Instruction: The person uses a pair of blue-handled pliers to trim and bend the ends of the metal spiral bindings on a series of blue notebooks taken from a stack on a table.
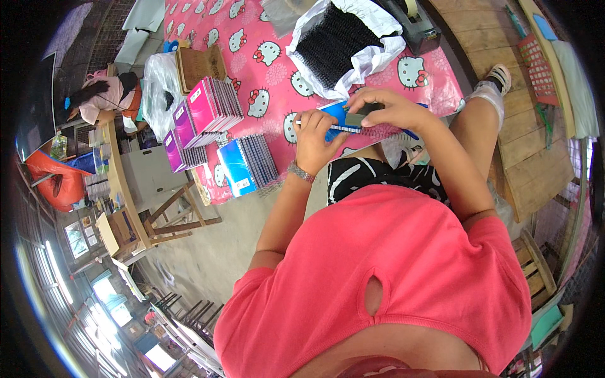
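A blue notebook (pixel 336 112) is held at the table's near edge, its punched white spine facing me. My left hand (pixel 312 140), with a bracelet on the wrist, grips its left end, fingers over the top. A thin dark spiral coil (pixel 380 132) runs along the spine and sticks out past the right end. My right hand (pixel 394 112) arches over that end, thumb and fingers curled at the coil; their exact contact is partly hidden. Just beyond, a bundle of black spiral coils (pixel 337 47) lies in crumpled white wrapping (pixel 392 47).
Left of my hands stand stacks of blue notebooks (pixel 246 165), pink notebooks (pixel 214 107) and purple notebooks (pixel 179 151) on the pink patterned tablecloth (pixel 265 82). A black tape dispenser (pixel 421 31) sits far right. A wooden bench (pixel 535 145) is beside me; another person (pixel 104 97) is at left.
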The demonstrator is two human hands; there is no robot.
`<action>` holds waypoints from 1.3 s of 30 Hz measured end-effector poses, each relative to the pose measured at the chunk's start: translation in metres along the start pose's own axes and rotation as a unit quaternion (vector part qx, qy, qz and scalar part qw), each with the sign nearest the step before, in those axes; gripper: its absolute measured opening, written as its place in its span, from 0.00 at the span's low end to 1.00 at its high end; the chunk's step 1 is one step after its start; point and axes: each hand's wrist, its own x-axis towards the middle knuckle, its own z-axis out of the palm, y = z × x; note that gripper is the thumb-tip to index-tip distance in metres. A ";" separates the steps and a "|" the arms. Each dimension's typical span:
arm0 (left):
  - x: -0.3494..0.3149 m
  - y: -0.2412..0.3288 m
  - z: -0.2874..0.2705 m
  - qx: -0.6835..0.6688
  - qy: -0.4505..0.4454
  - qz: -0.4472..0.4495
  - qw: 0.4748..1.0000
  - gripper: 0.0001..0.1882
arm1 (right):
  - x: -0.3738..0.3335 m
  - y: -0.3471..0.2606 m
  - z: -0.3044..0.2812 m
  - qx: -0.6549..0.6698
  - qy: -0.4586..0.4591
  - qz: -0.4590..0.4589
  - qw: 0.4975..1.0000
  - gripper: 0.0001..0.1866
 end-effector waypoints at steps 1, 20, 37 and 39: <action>0.001 -0.001 0.000 0.001 0.000 -0.001 1.000 0.18 | -0.002 0.001 -0.001 0.000 -0.001 0.000 1.000 0.19; 0.004 -0.023 -0.015 -0.009 0.041 -0.022 0.999 0.19 | 0.017 -0.009 0.008 0.050 -0.023 0.064 0.996 0.19; 0.008 -0.013 -0.008 -0.162 -0.008 -0.079 0.984 0.16 | 0.008 0.008 0.004 -0.267 0.084 -0.017 0.960 0.18; 0.006 -0.014 -0.008 -0.176 -0.007 -0.095 0.980 0.16 | 0.000 0.001 -0.005 -0.281 0.119 -0.010 0.952 0.19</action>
